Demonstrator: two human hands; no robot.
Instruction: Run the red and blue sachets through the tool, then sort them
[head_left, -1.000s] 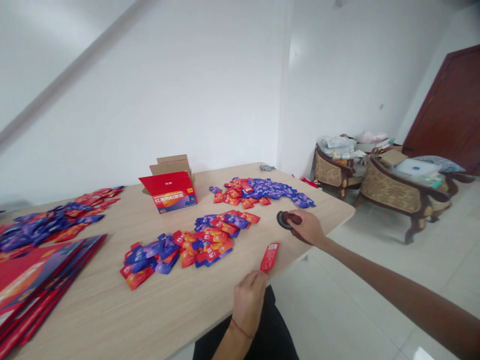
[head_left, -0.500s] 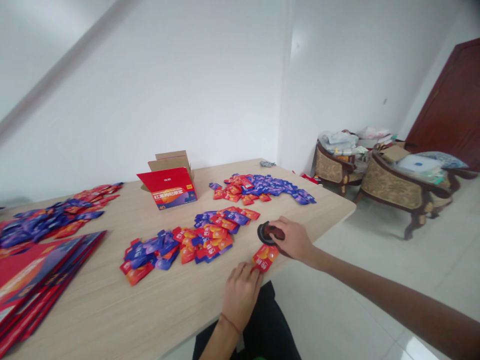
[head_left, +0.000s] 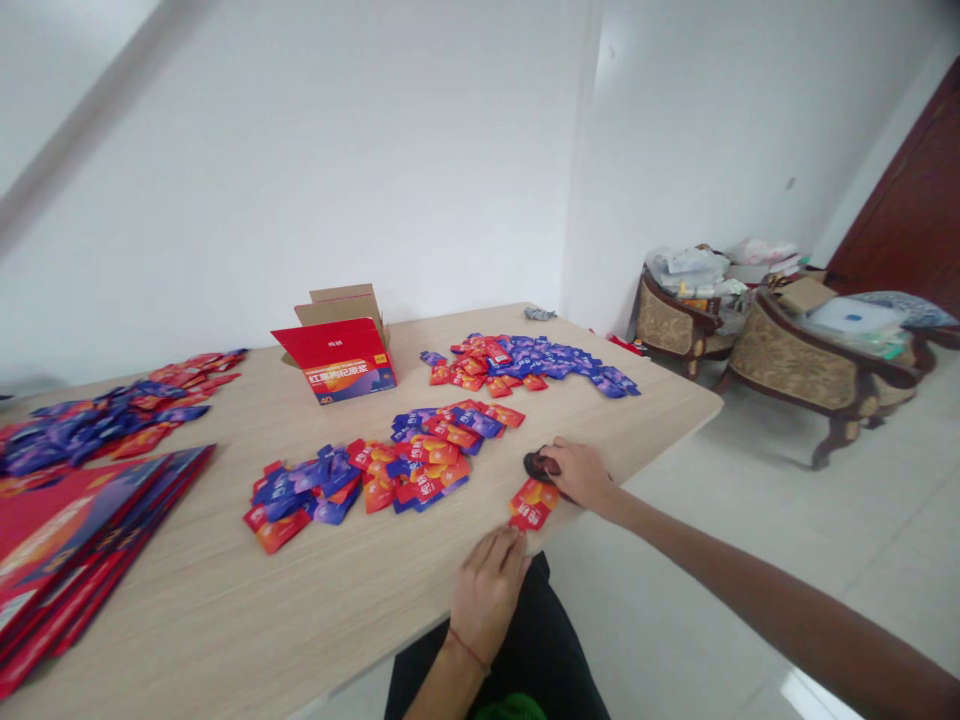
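A red-and-orange sachet (head_left: pixel 534 503) lies at the table's near right edge. At its near end, the fingertips of my left hand (head_left: pixel 491 575) press down and grip it, close together. My right hand (head_left: pixel 581 472) is closed round a dark, round, stamp-like tool (head_left: pixel 538 463) with a reddish-brown grip. This tool sits low at the sachet's far end; my fingers hide part of it, and I cannot tell whether it touches the sachet. Left of the hands, a pile of red and purple sachets (head_left: pixel 427 460) spreads over the table.
An open red carton (head_left: pixel 349 375) stands behind the near pile. Further sachets form a back-right pile (head_left: pixel 540 362) and a left pile (head_left: pixel 112 425). Flat red cartons (head_left: pixel 82 540) are stacked at the left on the wooden table (head_left: pixel 300 620). Loaded armchairs (head_left: pixel 795 365) stand beyond.
The tool was tilted with its dark round rim showing; now it is turned lower and flatter at the sachet's far end. My left hand stays on the sachet. The view has shifted slightly.
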